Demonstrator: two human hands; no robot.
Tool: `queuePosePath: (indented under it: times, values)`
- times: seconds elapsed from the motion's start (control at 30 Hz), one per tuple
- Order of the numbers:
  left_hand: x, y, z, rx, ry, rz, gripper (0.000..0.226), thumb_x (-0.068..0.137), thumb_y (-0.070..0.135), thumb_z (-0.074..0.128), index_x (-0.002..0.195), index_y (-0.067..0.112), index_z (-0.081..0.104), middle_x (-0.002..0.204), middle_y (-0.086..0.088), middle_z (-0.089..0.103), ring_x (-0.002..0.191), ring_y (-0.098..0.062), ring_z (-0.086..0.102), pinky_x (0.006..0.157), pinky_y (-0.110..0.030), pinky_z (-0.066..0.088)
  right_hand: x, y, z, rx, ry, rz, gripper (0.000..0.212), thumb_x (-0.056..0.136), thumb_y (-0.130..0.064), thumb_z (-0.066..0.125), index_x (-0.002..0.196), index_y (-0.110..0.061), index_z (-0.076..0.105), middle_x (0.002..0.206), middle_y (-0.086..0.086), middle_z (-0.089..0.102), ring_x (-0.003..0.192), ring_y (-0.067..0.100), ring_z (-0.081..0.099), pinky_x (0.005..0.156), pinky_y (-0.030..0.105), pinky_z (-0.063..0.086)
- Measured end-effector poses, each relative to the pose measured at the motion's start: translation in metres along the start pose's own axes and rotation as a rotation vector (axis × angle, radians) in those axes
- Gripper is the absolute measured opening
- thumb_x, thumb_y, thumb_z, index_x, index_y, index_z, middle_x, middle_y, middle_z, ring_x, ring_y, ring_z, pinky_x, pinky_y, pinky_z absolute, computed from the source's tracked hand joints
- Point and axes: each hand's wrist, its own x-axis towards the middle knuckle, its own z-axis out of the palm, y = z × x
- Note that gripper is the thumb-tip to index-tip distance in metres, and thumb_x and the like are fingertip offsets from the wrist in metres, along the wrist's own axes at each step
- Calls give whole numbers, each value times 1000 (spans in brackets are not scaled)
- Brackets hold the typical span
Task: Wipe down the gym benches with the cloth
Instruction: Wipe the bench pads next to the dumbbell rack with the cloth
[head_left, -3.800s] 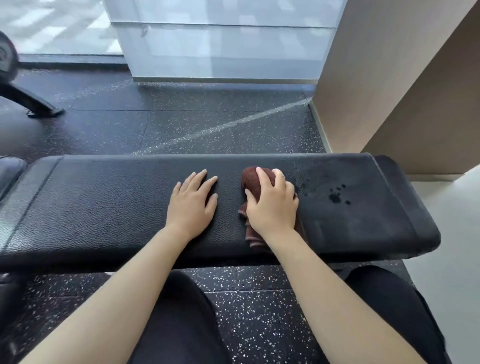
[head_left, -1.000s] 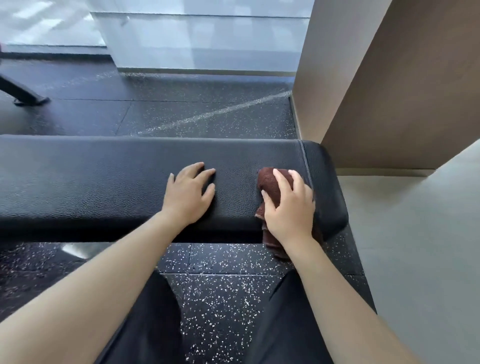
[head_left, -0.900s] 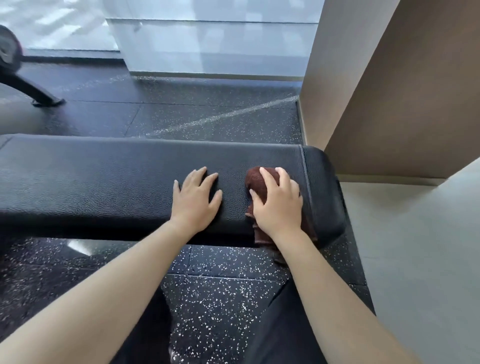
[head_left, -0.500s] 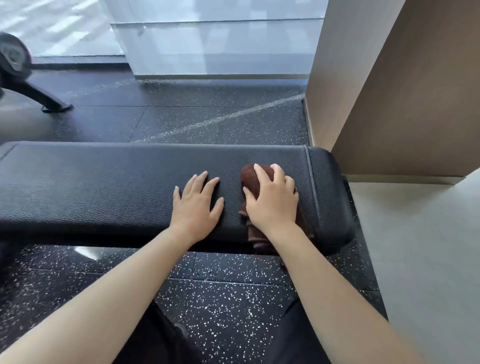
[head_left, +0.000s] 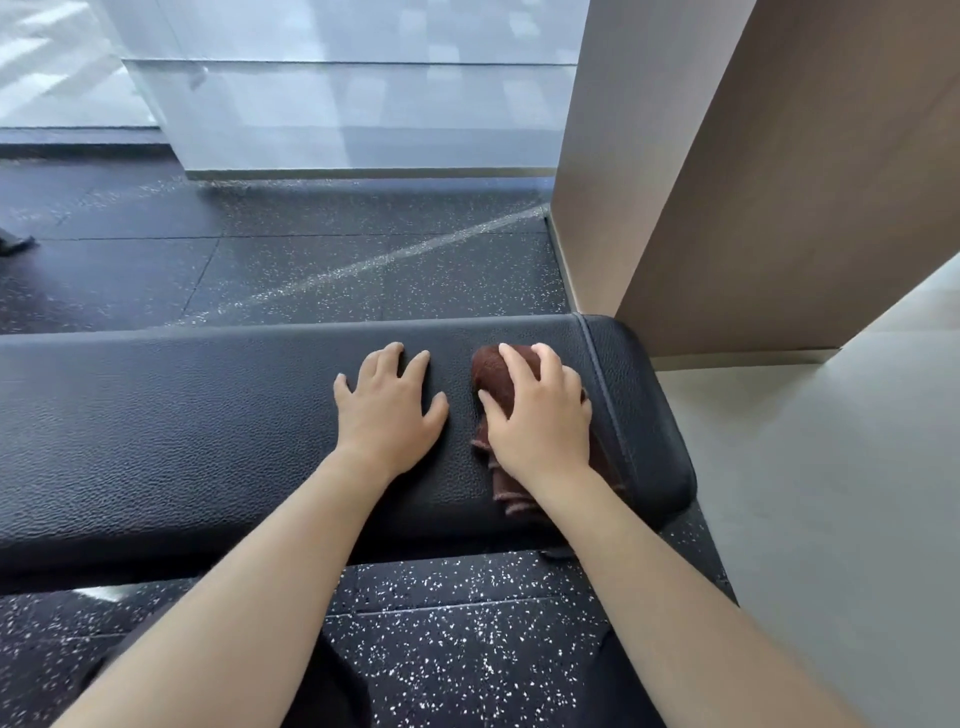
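Observation:
A long black padded gym bench (head_left: 171, 431) runs across the view from left to right. A folded dark brown cloth (head_left: 491, 371) lies on the pad close to its right end, its lower edge reaching the near rim. My right hand (head_left: 540, 415) presses down on the cloth with the fingers curled over its top. My left hand (head_left: 389, 408) rests flat on the bare pad just left of the cloth, fingers spread, holding nothing.
A tan wall column (head_left: 727, 171) stands right behind the bench's right end. Black speckled rubber flooring (head_left: 337, 260) lies beyond and under the bench, and grey floor (head_left: 831, 493) on the right. Frosted glass panels (head_left: 337, 104) close the far side.
The cloth under my right hand has slid along the pad to near its right end; the dark droplets seen earlier there no longer show. My left hand followed beside it.

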Motion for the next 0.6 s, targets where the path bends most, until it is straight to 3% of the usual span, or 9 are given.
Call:
queuePosePath:
  times: [0.27,0.4,0.6]
  values:
    - [14,7,0,-25,-59,12,57,90,49,38,143,31,27,154,7,20,141,-20,11,104,-69,13,72,-21,11,1,-68,57,55,90,-45,49,141,-33,32,149,6,25,130,32,30,102,51,29]
    - [19,25,4,-55,-69,73,55,91,47,38,143,29,27,153,7,21,141,-22,10,103,-71,10,42,-3,-2,40,-68,27,56,90,-43,50,142,-36,30,151,3,23,132,29,29,103,48,30]
    - [18,50,17,-35,-66,155,54,93,45,32,143,24,26,154,7,18,142,-27,9,103,-71,9,-26,58,-28,8,122,144,55,87,-44,56,138,-35,38,145,1,33,125,27,37,96,47,40]
